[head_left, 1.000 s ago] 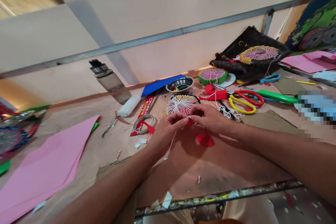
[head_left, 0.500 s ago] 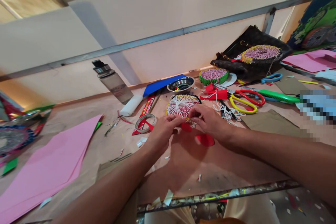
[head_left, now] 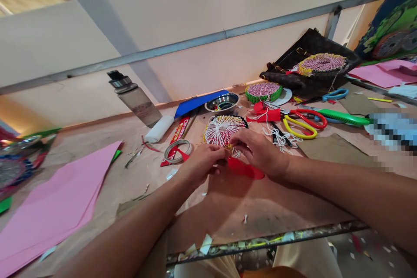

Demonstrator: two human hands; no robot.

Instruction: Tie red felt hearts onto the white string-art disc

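Red material (head_left: 244, 169) lies just near-side of your right hand (head_left: 260, 152), long axis left-right; left hand (head_left: 205, 160) close by, cannot tell either's grip.

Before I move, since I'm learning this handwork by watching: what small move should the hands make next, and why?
Probably bring the right hand slightly toward the left hand: their fingertips look slightly apart near the round string piece, with white string between them and red material on the near side.
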